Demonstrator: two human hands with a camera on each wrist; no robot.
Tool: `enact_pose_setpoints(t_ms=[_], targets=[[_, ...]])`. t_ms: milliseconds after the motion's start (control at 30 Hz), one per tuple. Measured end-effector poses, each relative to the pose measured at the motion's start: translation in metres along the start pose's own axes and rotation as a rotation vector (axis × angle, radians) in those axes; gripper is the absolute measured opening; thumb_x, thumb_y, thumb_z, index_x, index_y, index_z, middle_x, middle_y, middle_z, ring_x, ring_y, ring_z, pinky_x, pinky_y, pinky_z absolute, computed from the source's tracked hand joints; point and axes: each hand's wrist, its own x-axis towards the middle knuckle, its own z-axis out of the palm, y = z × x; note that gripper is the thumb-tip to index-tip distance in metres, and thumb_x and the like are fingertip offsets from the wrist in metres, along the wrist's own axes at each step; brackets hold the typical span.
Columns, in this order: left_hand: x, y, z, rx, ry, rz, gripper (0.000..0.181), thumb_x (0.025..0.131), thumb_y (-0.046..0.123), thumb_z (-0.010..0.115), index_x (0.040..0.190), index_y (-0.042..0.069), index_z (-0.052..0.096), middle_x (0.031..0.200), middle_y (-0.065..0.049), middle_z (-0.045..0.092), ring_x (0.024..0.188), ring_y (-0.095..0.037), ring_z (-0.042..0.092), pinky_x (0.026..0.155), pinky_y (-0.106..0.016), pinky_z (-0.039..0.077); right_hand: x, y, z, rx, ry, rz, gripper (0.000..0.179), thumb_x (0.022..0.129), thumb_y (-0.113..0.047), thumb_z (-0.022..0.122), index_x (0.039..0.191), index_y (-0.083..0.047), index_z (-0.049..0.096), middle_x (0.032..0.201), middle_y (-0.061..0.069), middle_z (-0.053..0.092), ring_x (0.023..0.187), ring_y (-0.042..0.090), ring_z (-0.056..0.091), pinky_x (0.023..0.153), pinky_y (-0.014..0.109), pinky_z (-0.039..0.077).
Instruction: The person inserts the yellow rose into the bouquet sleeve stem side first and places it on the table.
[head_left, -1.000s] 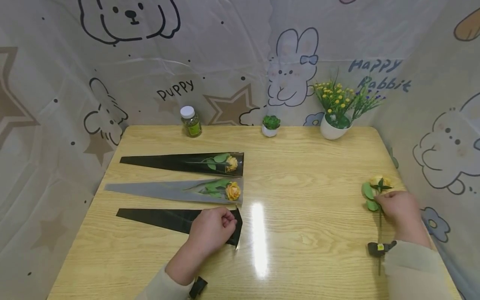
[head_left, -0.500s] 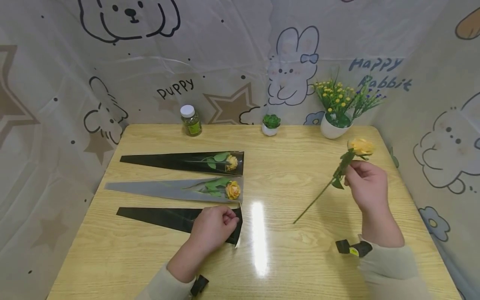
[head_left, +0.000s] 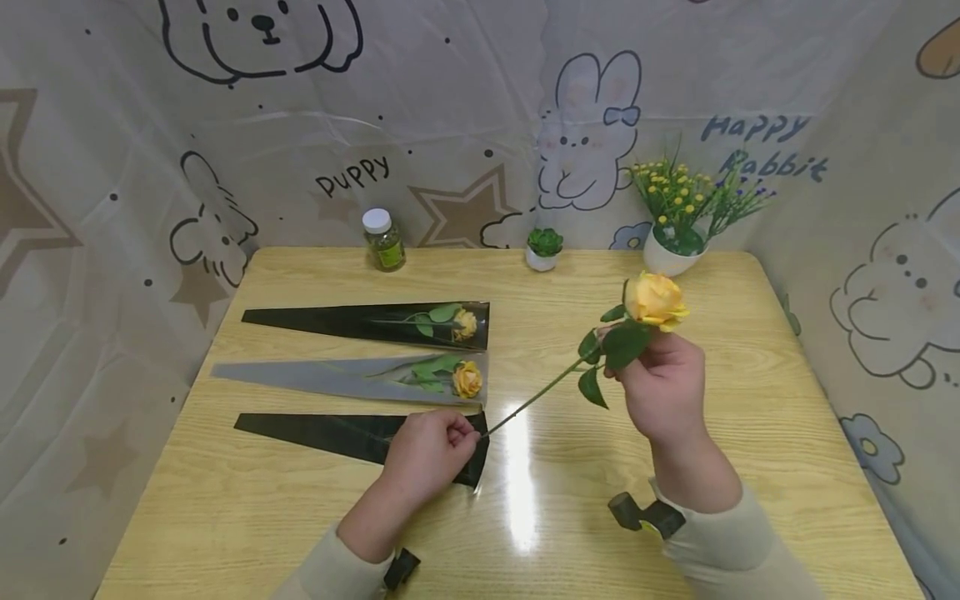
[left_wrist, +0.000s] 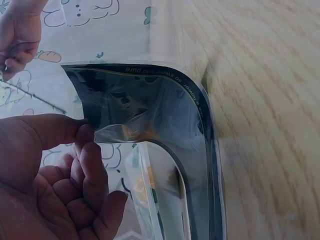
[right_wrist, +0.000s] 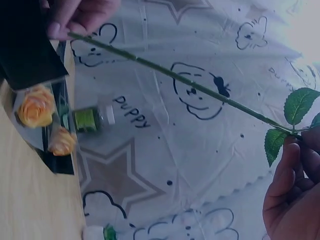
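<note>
My right hand (head_left: 663,392) pinches the stem of a yellow artificial rose (head_left: 655,302), just below the bloom among its green leaves. The stem slants down to the left, its tip right at the mouth of a black flower sleeve (head_left: 322,433). My left hand (head_left: 427,450) pinches that sleeve's rim between thumb and forefinger. In the left wrist view the sleeve's mouth (left_wrist: 195,150) gapes wide, with printed lettering along the edge. The right wrist view shows the bare stem (right_wrist: 190,82) running towards the left fingers; the bloom is out of that picture.
Beyond the left hand lie a grey sleeve (head_left: 285,377) and another black sleeve (head_left: 322,321), each holding a yellow rose. Along the table's back edge stand a white-capped jar (head_left: 386,246), a small succulent pot (head_left: 542,258) and a white pot of flowers (head_left: 670,254).
My right hand has lifted the rose from the table's right side and carried it left, its stem tip swinging to the sleeve's mouth. The left hand has stayed at the rim.
</note>
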Motion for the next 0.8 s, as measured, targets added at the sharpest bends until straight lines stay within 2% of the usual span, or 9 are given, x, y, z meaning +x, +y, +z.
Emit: enact_pose_setpoints(t_ms=[67, 200, 300, 467, 567, 800], targets=[[0.000, 0.000, 0.000, -0.004, 0.007, 0.002, 0.015, 0.095, 0.021, 0.079, 0.081, 0.018, 0.073, 0.069, 0.013, 0.061, 0.063, -0.004, 0.055, 0.061, -0.030, 0.049, -0.004, 0.001, 0.007, 0.043, -0.022, -0.002, 0.006, 0.097, 0.009, 0.069, 0.097, 0.011, 0.075, 0.092, -0.004, 0.076, 0.079, 0.006, 0.068, 0.072, 0.019, 0.055], [0.000, 0.000, 0.000, -0.019, 0.022, 0.009, 0.014, 0.095, 0.020, 0.078, 0.082, 0.017, 0.073, 0.070, 0.012, 0.061, 0.064, -0.004, 0.056, 0.062, -0.030, 0.050, -0.014, 0.005, 0.019, 0.035, -0.045, 0.011, 0.019, 0.089, 0.023, 0.066, 0.099, 0.010, 0.076, 0.099, -0.004, 0.077, 0.090, 0.008, 0.069, 0.082, 0.023, 0.058], [0.000, 0.000, 0.000, -0.049, 0.039, 0.013, 0.013, 0.095, 0.017, 0.078, 0.083, 0.016, 0.073, 0.071, 0.011, 0.062, 0.065, -0.004, 0.057, 0.062, -0.029, 0.050, -0.023, 0.007, 0.025, -0.028, -0.038, 0.035, 0.021, 0.084, 0.027, 0.064, 0.098, 0.013, 0.073, 0.098, -0.007, 0.077, 0.090, 0.005, 0.070, 0.081, 0.021, 0.058], [-0.001, 0.003, -0.002, -0.136, 0.073, 0.013, 0.012, 0.094, 0.013, 0.076, 0.083, 0.016, 0.072, 0.070, 0.011, 0.061, 0.061, -0.004, 0.055, 0.060, -0.026, 0.050, -0.035, 0.012, 0.033, -0.095, -0.018, 0.073, 0.016, 0.082, 0.025, 0.067, 0.096, 0.017, 0.070, 0.096, -0.010, 0.076, 0.088, 0.002, 0.070, 0.077, 0.019, 0.057], [-0.002, 0.004, -0.003, -0.190, 0.081, 0.007, 0.012, 0.094, 0.011, 0.075, 0.084, 0.015, 0.072, 0.069, 0.011, 0.061, 0.060, -0.005, 0.054, 0.059, -0.026, 0.049, -0.041, 0.015, 0.037, -0.097, -0.031, 0.078, 0.017, 0.081, 0.025, 0.067, 0.093, 0.014, 0.070, 0.096, -0.012, 0.075, 0.084, 0.001, 0.070, 0.074, 0.018, 0.057], [-0.002, 0.008, -0.005, -0.294, 0.084, 0.005, 0.013, 0.094, 0.008, 0.075, 0.083, 0.013, 0.070, 0.069, 0.009, 0.061, 0.061, -0.006, 0.054, 0.059, -0.025, 0.048, -0.056, 0.022, 0.046, -0.080, -0.110, 0.104, 0.020, 0.080, 0.023, 0.071, 0.095, 0.009, 0.073, 0.092, -0.007, 0.076, 0.084, 0.004, 0.070, 0.074, 0.021, 0.057]])
